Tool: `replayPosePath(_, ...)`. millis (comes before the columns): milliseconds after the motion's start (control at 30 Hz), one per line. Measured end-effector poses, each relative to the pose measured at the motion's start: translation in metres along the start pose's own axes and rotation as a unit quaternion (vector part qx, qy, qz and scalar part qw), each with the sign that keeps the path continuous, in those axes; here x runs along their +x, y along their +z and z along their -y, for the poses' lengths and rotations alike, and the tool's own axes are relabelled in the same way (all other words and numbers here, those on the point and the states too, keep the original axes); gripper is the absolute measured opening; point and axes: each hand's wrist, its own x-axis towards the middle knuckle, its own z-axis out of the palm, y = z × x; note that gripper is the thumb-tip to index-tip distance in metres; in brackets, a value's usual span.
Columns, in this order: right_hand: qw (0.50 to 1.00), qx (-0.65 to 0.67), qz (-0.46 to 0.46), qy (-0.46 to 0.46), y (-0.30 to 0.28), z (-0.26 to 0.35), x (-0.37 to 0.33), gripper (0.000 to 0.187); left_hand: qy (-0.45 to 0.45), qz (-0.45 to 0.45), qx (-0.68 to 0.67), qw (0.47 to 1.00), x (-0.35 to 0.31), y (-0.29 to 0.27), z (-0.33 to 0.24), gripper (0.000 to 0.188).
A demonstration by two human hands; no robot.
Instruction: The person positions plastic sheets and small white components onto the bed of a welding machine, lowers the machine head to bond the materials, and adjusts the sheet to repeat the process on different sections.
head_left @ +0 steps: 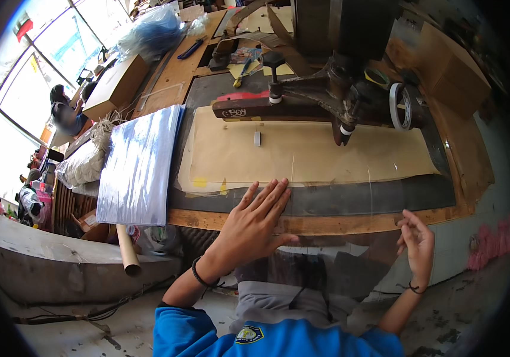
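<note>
I record the left hand [256, 223], centre frame, laid flat over transparent plastic film [350, 253] beside long tan paper [326, 157]; right hand [417, 241], lower right, half-curled, hold indeterminable.

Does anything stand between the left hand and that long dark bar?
Yes, something small: a grey block on the tan sheet, roughly straight ahead of the left hand, just short of the long dark bar. To either side of it, I see no other obstacle.

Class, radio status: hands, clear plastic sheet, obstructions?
Left hand: spread on clear plastic sheet overhanging wooden bench. Right hand: curled near sheet's edge, grip unclear. Dark metal bar beyond, across tan paper.
</note>
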Motion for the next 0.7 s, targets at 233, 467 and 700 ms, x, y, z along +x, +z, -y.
replayPosePath(233,0.863,-0.379,-0.015,-0.333,0.028,0.053,0.06,0.044,0.013,-0.034,0.048,0.998,0.024,0.005,0.009,0.09)
replayPosePath(467,0.82,-0.471,0.039,-0.324,0.053,0.059,0.097,0.06,0.011,-0.053,0.12,0.991,0.053,0.008,0.034,0.092)
replayPosePath(700,0.833,-0.419,0.1,-0.348,0.06,0.066,0.139,0.065,0.003,-0.023,0.1,0.995,0.08,0.002,0.047,0.097)
